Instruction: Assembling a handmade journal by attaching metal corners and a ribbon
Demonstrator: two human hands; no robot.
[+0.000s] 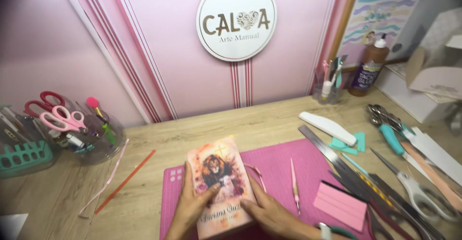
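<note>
Wooden desk [269, 120], pink mat [284, 165] (pink wall [192, 67])

A light wooden surface [269, 120] carries a pink cutting mat [281, 165], steel rulers [337, 160], white-handled scissors [416, 189], a glue bottle [369, 67] and loose ribbon strips [120, 182].

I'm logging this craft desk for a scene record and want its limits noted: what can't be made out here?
- Head view: the bottom edge cuts off the book's lower end and both wrists.
- Left hand and right hand cover the cover's lower corners.
- Clear tub: small tools inside overlap and blur.
- Scissors and rulers run off at bottom right.
</note>
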